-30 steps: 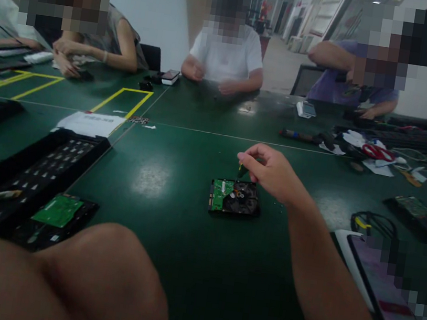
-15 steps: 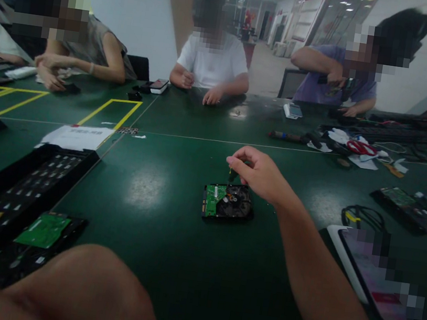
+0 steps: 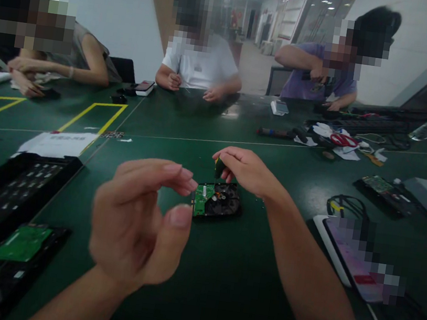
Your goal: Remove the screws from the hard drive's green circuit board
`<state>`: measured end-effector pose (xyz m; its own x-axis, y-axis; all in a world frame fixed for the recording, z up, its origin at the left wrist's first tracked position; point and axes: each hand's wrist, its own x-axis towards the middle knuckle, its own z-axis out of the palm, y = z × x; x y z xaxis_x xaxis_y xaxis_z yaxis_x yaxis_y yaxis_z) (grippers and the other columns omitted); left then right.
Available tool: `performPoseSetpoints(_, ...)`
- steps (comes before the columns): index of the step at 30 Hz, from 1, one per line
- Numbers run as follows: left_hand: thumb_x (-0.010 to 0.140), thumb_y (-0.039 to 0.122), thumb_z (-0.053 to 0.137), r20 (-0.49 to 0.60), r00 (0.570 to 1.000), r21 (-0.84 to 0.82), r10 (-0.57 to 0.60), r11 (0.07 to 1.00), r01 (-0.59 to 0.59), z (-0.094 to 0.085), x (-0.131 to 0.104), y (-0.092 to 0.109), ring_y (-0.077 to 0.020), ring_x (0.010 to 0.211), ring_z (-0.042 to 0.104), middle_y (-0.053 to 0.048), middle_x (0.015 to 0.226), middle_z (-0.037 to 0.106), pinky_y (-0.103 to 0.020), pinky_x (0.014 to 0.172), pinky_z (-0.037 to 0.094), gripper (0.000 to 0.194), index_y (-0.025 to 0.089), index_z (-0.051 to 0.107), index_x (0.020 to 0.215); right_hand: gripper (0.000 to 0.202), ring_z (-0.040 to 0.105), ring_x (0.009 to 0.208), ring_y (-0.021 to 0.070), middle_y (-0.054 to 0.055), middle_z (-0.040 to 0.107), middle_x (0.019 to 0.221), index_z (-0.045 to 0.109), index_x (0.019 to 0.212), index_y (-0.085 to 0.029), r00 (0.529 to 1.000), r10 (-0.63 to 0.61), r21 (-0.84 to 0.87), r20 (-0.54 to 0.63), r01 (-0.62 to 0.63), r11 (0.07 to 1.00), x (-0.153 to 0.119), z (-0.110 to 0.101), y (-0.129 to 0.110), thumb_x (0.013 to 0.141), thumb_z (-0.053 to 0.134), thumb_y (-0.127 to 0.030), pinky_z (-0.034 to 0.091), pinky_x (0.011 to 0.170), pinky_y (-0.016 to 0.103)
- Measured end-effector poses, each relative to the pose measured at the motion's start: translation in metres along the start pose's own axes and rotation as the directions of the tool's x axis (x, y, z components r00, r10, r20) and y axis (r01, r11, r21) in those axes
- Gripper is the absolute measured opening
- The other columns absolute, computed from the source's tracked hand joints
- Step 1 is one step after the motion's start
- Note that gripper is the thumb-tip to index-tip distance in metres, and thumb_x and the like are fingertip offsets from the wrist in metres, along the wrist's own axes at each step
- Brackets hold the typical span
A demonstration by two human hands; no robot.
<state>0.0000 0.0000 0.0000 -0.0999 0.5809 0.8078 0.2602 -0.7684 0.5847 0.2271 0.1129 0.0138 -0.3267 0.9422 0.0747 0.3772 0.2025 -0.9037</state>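
Note:
A hard disk drive [image 3: 217, 201] lies on the green table with its green circuit board facing up at the left. My right hand [image 3: 241, 168] is closed round a small screwdriver [image 3: 219, 167] with a dark and yellow handle. The screwdriver stands upright, its tip at the drive's far edge; whether it sits on a screw is too small to tell. My left hand [image 3: 139, 218] is raised in front of the drive's left side, fingers curved and thumb apart, with nothing in it. Its fingertips overlap the drive's left edge in view; I cannot tell whether they touch.
A black tray [image 3: 14, 190] and another drive with a green board [image 3: 22, 243] lie at the left. On the right are a phone [image 3: 354, 259], a coiled cable [image 3: 348, 206] and a further drive [image 3: 385, 194]. Several people sit across the table.
My left hand has come up from the lower left towards the drive, its fingers now in view. My right hand still holds the screwdriver at the drive. The whole view has shifted slightly.

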Motion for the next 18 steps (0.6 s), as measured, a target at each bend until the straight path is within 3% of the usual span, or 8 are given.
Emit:
performPoseSetpoints(2, 0.097, 0.029, 0.068, 0.073, 0.997, 0.092, -0.006, 0.996, 0.0, 0.027, 0.012, -0.016, -0.0216, 0.096, 0.07, -0.008, 0.118, 0.066, -0.041, 0.083, 0.063, 0.039, 0.025, 0.059, 0.135, 0.029, 0.064, 0.067, 0.0155, 0.002, 0.07, 0.077, 0.074, 0.107, -0.02, 1.0, -0.019, -0.05, -0.015, 0.018, 0.999, -0.002, -0.001, -0.003, 0.102, 0.055, -0.041, 0.048, 0.06, 0.027)
performPoseSetpoints(4, 0.099, 0.031, 0.066, 0.164, 0.977, 0.242, -0.133, 0.966, 0.091, 0.035, 0.0, -0.036, -0.0242, 0.106, 0.068, -0.01, 0.123, 0.063, -0.045, 0.092, 0.061, 0.04, 0.024, 0.056, 0.137, 0.03, 0.063, 0.069, 0.0155, 0.003, 0.072, 0.08, 0.072, 0.098, -0.019, 0.998, -0.025, -0.087, -0.05, 0.021, 0.996, -0.002, -0.002, -0.004, 0.098, 0.062, -0.048, 0.047, 0.062, 0.027)
performPoseSetpoints(6, 0.1, 0.035, 0.063, 0.239, 0.935, 0.392, -0.263, 0.907, 0.155, 0.034, -0.026, -0.056, -0.0297, 0.121, 0.063, -0.013, 0.13, 0.059, -0.053, 0.102, 0.058, 0.043, 0.023, 0.052, 0.14, 0.032, 0.063, 0.07, 0.0162, 0.004, 0.073, 0.083, 0.07, 0.091, -0.02, 0.996, -0.018, -0.097, -0.087, 0.01, 0.995, -0.002, -0.001, -0.003, 0.094, 0.068, -0.051, 0.047, 0.063, 0.028)
performPoseSetpoints(8, 0.098, 0.04, 0.066, 0.327, 0.891, 0.497, -0.317, 0.859, 0.123, 0.031, -0.054, -0.074, -0.0366, 0.138, 0.052, -0.018, 0.145, 0.05, -0.061, 0.113, 0.049, 0.055, 0.022, 0.048, 0.146, 0.03, 0.064, 0.071, 0.0171, 0.005, 0.074, 0.083, 0.068, 0.09, -0.021, 0.993, -0.015, -0.091, -0.116, 0.004, 0.996, -0.001, -0.001, -0.001, 0.092, 0.071, -0.05, 0.047, 0.064, 0.029)
performPoseSetpoints(10, 0.095, 0.047, 0.07, 0.38, 0.854, 0.564, -0.354, 0.821, 0.089, 0.031, -0.074, -0.086, -0.0429, 0.147, 0.043, -0.022, 0.156, 0.039, -0.067, 0.114, 0.046, 0.066, 0.022, 0.044, 0.151, 0.026, 0.064, 0.069, 0.0165, 0.004, 0.074, 0.084, 0.067, 0.094, -0.021, 0.99, -0.03, -0.096, -0.136, 0.017, 0.995, 0.0, -0.002, 0.0, 0.093, 0.07, -0.047, 0.048, 0.063, 0.03)
performPoseSetpoints(12, 0.093, 0.053, 0.071, 0.405, 0.833, 0.592, -0.376, 0.802, 0.074, 0.033, -0.083, -0.094, -0.0454, 0.148, 0.041, -0.022, 0.159, 0.035, -0.07, 0.113, 0.045, 0.071, 0.024, 0.045, 0.152, 0.022, 0.062, 0.062, 0.0141, 0.003, 0.074, 0.088, 0.068, 0.097, -0.022, 0.989, -0.06, -0.103, -0.135, 0.046, 0.994, -0.001, -0.002, 0.001, 0.097, 0.066, -0.044, 0.048, 0.062, 0.029)
performPoseSetpoints(14, 0.091, 0.056, 0.074, 0.425, 0.825, 0.583, -0.373, 0.81, 0.065, 0.034, -0.083, -0.1, -0.0435, 0.143, 0.048, -0.021, 0.16, 0.035, -0.068, 0.111, 0.047, 0.072, 0.027, 0.047, 0.151, 0.023, 0.06, 0.059, 0.0126, 0.003, 0.074, 0.09, 0.069, 0.098, -0.023, 0.989, -0.08, -0.094, -0.124, 0.068, 0.993, -0.001, -0.002, 0.002, 0.1, 0.062, -0.044, 0.047, 0.06, 0.029)
performPoseSetpoints(18, 0.088, 0.057, 0.078, 0.445, 0.816, 0.573, -0.369, 0.817, 0.057, 0.034, -0.081, -0.107, -0.0425, 0.139, 0.053, -0.02, 0.159, 0.041, -0.066, 0.109, 0.05, 0.069, 0.028, 0.055, 0.146, 0.031, 0.061, 0.061, 0.0139, 0.003, 0.071, 0.079, 0.072, 0.102, -0.022, 0.995, -0.074, -0.026, -0.073, 0.072, 0.997, 0.0, 0.001, 0.002, 0.103, 0.056, -0.048, 0.048, 0.058, 0.028)
